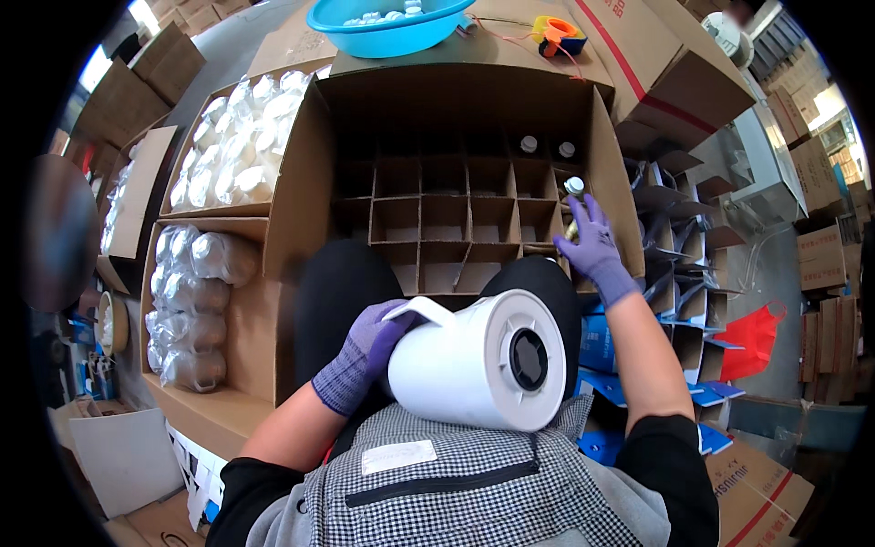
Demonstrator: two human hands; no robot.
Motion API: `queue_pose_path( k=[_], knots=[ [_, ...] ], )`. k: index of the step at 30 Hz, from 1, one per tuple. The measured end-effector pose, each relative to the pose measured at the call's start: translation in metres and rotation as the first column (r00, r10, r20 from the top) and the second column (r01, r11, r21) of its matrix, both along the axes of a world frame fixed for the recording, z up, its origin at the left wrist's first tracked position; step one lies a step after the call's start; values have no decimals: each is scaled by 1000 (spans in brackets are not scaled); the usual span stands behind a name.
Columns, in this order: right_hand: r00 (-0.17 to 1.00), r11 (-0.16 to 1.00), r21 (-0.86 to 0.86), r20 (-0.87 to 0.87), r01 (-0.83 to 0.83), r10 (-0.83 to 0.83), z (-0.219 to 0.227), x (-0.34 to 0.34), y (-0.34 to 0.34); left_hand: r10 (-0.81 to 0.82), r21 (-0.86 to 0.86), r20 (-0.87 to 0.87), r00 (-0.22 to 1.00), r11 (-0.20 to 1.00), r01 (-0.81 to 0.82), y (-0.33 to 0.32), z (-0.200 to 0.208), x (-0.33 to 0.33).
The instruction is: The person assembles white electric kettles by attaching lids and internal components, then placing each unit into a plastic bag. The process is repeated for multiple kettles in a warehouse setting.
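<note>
Seated person with two purple-gloved hands, at a cardboard carton (324, 173) split into square cells by upright cardboard dividers. White jug (447, 374) lying on its side across the lap, near the carton's near edge; its round base, with a black central disc (528, 359), faces away from the left hand. Left hand (365, 346): set against the jug beside its handle (421, 312); the fingers are partly hidden, and how tightly they close cannot be told. Right hand (597, 246): inside the carton along its right edge, at a white-capped bottle (573, 187); thumb and fingers stand apart around the bottle, though whether they press on it cannot be told. Two further white caps (529, 144) show near the carton's far right corner. Beyond the far edge: a blue basin (392, 44) containing small white pieces, toward the left, and an orange-and-yellow tape dispenser (558, 35), toward the right. Beside the left edge: an open box (251, 319) holding plastic-wrapped rounded items (196, 305). Beside the right edge: loose cardboard dividers (679, 246) and a red bag (752, 342).
</note>
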State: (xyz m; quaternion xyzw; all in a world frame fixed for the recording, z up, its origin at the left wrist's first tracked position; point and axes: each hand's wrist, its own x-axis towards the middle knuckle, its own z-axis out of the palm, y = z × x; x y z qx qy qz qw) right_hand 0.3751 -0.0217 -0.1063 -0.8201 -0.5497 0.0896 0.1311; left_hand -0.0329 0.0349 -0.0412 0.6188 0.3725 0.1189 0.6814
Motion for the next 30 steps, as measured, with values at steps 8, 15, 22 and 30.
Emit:
queue_pose_path(
  k=[8, 15, 22, 30],
  knots=[
    [886, 758, -652, 347, -9, 309, -109, 40, 36, 73, -232, 163, 984, 972, -34, 13, -2, 6],
    [969, 973, 110, -121, -204, 217, 21, 13, -5, -69, -536, 276, 959, 817, 213, 29, -35, 20],
    [469, 453, 123, 181, -883, 864, 269, -140, -101, -438, -737, 363, 822, 405, 541, 25, 16, 55],
    [229, 286, -217, 255, -933, 940, 289, -160, -118, -311, -702, 172, 935, 627, 338, 9, 6, 58]
  ],
)
